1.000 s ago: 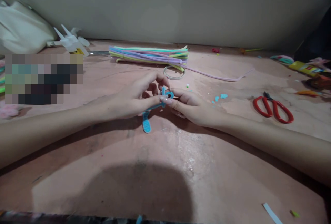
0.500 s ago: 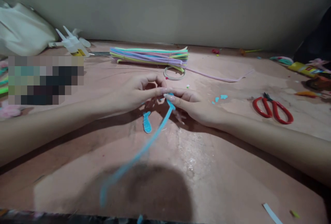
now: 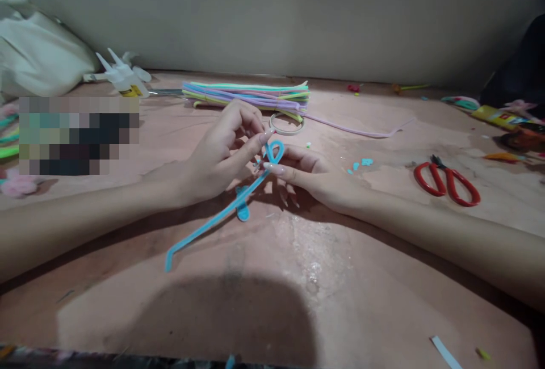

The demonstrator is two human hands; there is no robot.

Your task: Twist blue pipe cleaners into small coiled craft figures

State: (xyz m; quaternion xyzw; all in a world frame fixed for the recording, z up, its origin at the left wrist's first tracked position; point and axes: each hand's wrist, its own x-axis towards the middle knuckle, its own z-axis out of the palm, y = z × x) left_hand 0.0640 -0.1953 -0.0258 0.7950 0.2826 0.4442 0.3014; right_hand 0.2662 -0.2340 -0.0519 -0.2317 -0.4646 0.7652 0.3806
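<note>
A light blue pipe cleaner (image 3: 208,224) is held above the table between my two hands. Its upper part curls into a small loop, and its long tail slants down to the left, ending in a short bend. My left hand (image 3: 227,156) pinches it close to the loop with thumb and finger. Just below the loop, my right hand (image 3: 309,171) grips the crossing between thumb and fingers. Under the tail, a flat blue ridged piece (image 3: 243,210) lies on the table, partly covered by it.
Red-handled scissors (image 3: 447,181) lie at right, near small blue scraps (image 3: 367,162). Behind my hands are a bundle of pastel pipe cleaners (image 3: 247,96) and a ring (image 3: 287,131). Glue bottles (image 3: 128,80) stand back left beside a white bag (image 3: 42,54). A pink fluffy piece (image 3: 19,181) sits far left.
The pipe cleaner's end now forms a visible loop. My left hand has risen and turned more upright, and the tail has swung upward.
</note>
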